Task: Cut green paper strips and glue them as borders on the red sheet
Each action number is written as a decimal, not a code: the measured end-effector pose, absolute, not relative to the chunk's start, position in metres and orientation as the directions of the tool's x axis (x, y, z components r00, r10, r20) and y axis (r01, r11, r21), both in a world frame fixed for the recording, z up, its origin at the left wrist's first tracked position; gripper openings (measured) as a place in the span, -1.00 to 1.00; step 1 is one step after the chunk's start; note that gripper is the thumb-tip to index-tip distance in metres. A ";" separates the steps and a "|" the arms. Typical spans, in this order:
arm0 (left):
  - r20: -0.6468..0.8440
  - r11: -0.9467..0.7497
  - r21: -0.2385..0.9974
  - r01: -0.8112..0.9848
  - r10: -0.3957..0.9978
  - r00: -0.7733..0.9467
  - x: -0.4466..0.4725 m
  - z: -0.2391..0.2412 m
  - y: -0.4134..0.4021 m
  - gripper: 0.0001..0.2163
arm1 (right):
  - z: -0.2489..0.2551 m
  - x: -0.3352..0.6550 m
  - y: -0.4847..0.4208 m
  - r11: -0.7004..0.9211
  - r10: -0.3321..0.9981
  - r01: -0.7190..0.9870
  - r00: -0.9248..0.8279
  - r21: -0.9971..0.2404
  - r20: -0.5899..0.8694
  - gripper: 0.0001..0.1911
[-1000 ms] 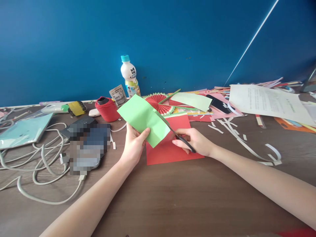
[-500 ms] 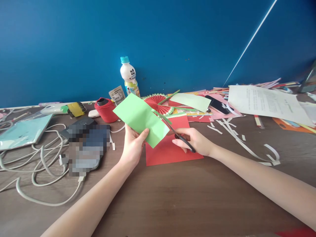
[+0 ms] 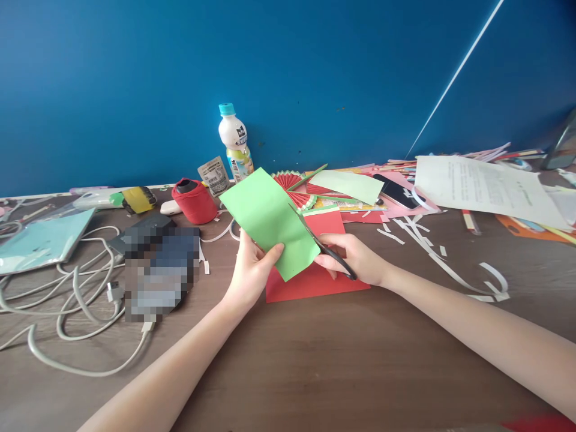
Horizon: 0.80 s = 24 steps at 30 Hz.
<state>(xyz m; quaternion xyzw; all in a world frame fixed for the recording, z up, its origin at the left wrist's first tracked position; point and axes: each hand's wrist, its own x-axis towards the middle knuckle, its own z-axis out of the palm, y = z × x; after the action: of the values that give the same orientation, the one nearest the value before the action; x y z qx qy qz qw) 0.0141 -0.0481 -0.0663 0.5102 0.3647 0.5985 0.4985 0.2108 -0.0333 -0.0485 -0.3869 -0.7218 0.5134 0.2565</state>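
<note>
My left hand (image 3: 252,270) grips a green paper sheet (image 3: 270,219) by its lower edge, thumb on the front, and holds it tilted above the table. My right hand (image 3: 355,258) is closed on black-handled scissors (image 3: 321,243); their blades rest against the sheet's right edge. A red paper sheet (image 3: 315,279) lies flat on the brown table under both hands.
A white bottle with a blue cap (image 3: 234,144) stands at the blue wall. A red roll (image 3: 194,200) and a blurred dark object (image 3: 159,264) with white cables (image 3: 67,300) lie left. Folded paper fans (image 3: 292,189), paper scraps, white strips (image 3: 450,270) and a printed sheet (image 3: 486,189) cover the right.
The green sheet has turned and shifted right and slightly lower, toward the scissors. The thin green strip at its right edge no longer shows. My left hand moved right with the sheet.
</note>
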 end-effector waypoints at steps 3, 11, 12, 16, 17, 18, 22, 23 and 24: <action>0.214 -0.192 0.950 -0.246 0.974 0.068 0.014 -0.067 -0.048 -0.49 | -0.047 0.211 -0.033 0.174 0.812 0.268 -0.583 -0.948 -0.016 -0.70; 0.201 -0.170 0.958 -0.230 0.972 0.122 0.013 -0.073 -0.048 -0.41 | -0.053 0.214 -0.030 0.213 0.765 0.205 -0.643 -0.955 0.033 -0.56; 0.198 -0.167 0.960 -0.224 0.972 0.126 0.013 -0.073 -0.049 -0.42 | -0.054 0.214 -0.030 0.211 0.769 0.212 -0.639 -0.954 0.028 -0.56; 0.196 -0.176 0.967 -0.184 0.976 0.099 0.012 -0.074 -0.049 -0.42 | -0.053 0.212 -0.031 0.176 0.799 0.238 -0.601 -0.955 -0.002 -0.61; 0.200 -0.185 0.969 -0.166 0.976 0.082 0.011 -0.074 -0.049 -0.42 | -0.052 0.212 -0.032 0.169 0.809 0.247 -0.588 -0.954 -0.009 -0.63; 0.203 -0.191 0.970 -0.147 0.977 0.071 0.011 -0.074 -0.049 -0.42 | -0.052 0.211 -0.032 0.163 0.818 0.257 -0.576 -0.953 -0.015 -0.65; 0.189 -0.168 0.972 -0.162 0.975 0.121 0.015 -0.072 -0.052 -0.44 | -0.052 0.211 -0.032 0.164 0.825 0.264 -0.566 -0.950 -0.015 -0.68; 0.182 -0.156 0.971 -0.178 0.974 0.138 0.016 -0.071 -0.053 -0.45 | -0.052 0.211 -0.032 0.169 0.823 0.259 -0.568 -0.951 -0.009 -0.69; 0.177 -0.147 0.970 -0.194 0.973 0.148 0.018 -0.070 -0.054 -0.45 | -0.053 0.211 -0.032 0.174 0.822 0.251 -0.570 -0.952 0.000 -0.69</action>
<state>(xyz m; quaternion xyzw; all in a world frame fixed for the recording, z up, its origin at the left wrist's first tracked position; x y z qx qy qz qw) 0.0176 -0.0536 -0.0700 0.5311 0.3669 0.5399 0.5403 0.2113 -0.0321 -0.0532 -0.3746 -0.7158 0.5222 0.2733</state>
